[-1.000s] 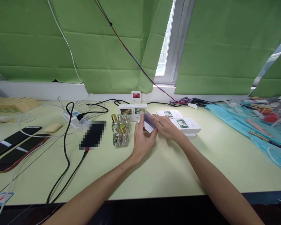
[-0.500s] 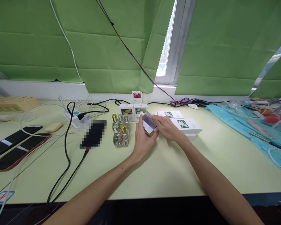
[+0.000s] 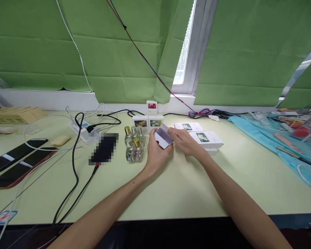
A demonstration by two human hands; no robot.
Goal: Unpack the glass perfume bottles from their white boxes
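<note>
A small white box (image 3: 163, 137) with its end flap raised is held over the middle of the table. My left hand (image 3: 157, 150) wraps round its left and near sides. From the right, my right hand (image 3: 181, 140) grips the flap and the edge of the box. Just left of the hands stand several glass bottles (image 3: 133, 144) with gold or silver caps. Behind the box are two upright white boxes (image 3: 141, 124) with flower pictures. White boxes with a flower picture (image 3: 206, 138) lie stacked right of my right hand.
A small box (image 3: 152, 108) with a red picture stands at the back. Phones (image 3: 23, 166), black cables, a power strip (image 3: 80, 132) and yellow cartons (image 3: 15, 115) are on the left. Blue sheeting (image 3: 264, 138) with assorted items covers the right side of the pale table (image 3: 181, 193).
My left hand has shifted its hold, with its fingers further round the left side of the box. The box has turned slightly, and my right hand has barely moved.
</note>
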